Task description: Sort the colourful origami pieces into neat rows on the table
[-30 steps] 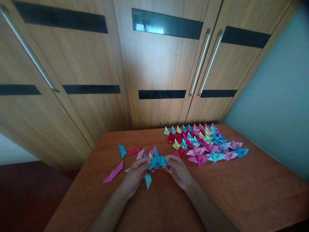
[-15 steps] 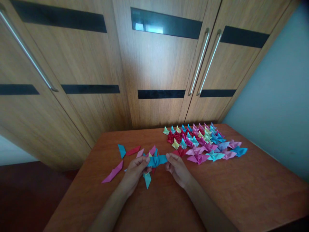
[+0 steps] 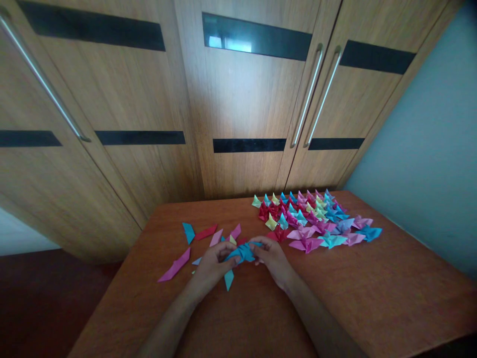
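A blue folded paper piece [image 3: 242, 253] is held between both hands above the wooden table. My left hand [image 3: 215, 262] pinches its left end, thumb in front. On the right end, my right hand [image 3: 271, 255] closes its thumb and fingers. Loose folded strips lie under and around my left hand: a teal one [image 3: 228, 280], a magenta one [image 3: 174, 266], a red one [image 3: 205, 232], a blue one [image 3: 188, 232] and pink ones [image 3: 216, 237]. Some strips are partly hidden by the hands.
Rows of colourful folded paper shapes [image 3: 305, 243] stand at the table's back right. The reddish-brown table [image 3: 335, 298] reaches back to wooden cabinet doors [image 3: 246, 99] with metal handles. A pale blue wall [image 3: 421, 174] is on the right.
The blue piece has turned and now sits slightly lower, looking more bunched. Fingers of both hands have shifted around its ends, and more of the strips behind my left hand show.
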A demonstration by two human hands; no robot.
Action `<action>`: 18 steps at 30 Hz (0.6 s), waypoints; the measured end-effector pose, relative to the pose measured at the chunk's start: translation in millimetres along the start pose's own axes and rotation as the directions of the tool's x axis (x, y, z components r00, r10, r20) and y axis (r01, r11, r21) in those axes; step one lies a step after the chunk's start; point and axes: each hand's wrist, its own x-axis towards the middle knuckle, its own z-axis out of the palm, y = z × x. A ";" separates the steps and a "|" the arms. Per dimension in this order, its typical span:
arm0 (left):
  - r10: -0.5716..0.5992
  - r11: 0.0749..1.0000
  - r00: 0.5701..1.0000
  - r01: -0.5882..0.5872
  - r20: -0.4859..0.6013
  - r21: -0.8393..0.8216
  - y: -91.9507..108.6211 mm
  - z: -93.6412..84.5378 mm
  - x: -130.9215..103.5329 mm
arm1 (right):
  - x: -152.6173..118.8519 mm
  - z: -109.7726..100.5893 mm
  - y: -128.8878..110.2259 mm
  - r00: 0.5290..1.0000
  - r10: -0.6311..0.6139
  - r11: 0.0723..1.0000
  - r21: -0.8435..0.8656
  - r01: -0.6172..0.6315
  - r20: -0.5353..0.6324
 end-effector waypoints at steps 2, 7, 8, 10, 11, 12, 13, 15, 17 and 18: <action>-0.021 1.000 0.999 0.022 0.025 -0.018 -3.1 -0.9 0.4 | 0.4 0.1 0.2 1.000 0.005 1.000 -0.004 -0.006 -0.003; -0.081 0.995 0.997 0.080 -0.002 -0.061 -1.7 -1.7 -3.0 | 0.9 1.4 0.8 1.000 0.015 0.993 0.119 -0.015 0.008; -0.089 0.993 0.996 0.088 -0.015 -0.078 -1.3 -1.8 -3.7 | 0.8 2.0 0.5 1.000 0.022 0.987 0.156 -0.023 0.010; -0.101 0.988 0.994 0.096 -0.030 -0.124 -1.9 -2.0 -4.3 | 0.7 3.0 -0.4 0.999 0.043 0.976 0.213 -0.045 0.016; -0.104 0.984 0.994 0.098 -0.029 -0.152 -2.7 -2.1 -4.3 | 0.7 3.3 -0.8 0.999 0.052 0.971 0.234 -0.055 0.017; -0.107 0.978 0.994 0.100 -0.026 -0.183 -3.7 -2.3 -4.1 | 0.7 3.2 -1.1 0.998 0.059 0.966 0.250 -0.061 0.016; -0.112 0.971 0.993 0.104 -0.024 -0.216 -4.6 -2.5 -3.8 | 0.7 3.0 -1.3 0.998 0.062 0.963 0.263 -0.063 0.011; -0.120 0.955 0.993 0.111 -0.017 -0.273 -5.6 -2.9 -3.0 | 0.7 1.6 -1.2 0.998 0.063 0.958 0.281 -0.060 -0.002; -0.120 0.941 0.993 0.110 -0.012 -0.320 -5.6 -3.4 -2.4 | 0.7 -0.1 -0.7 0.998 0.060 0.956 0.288 -0.052 -0.016; -0.117 0.934 0.993 0.106 -0.012 -0.340 -5.4 -3.7 -2.2 | 0.8 -1.0 -0.4 0.998 0.059 0.956 0.290 -0.050 -0.025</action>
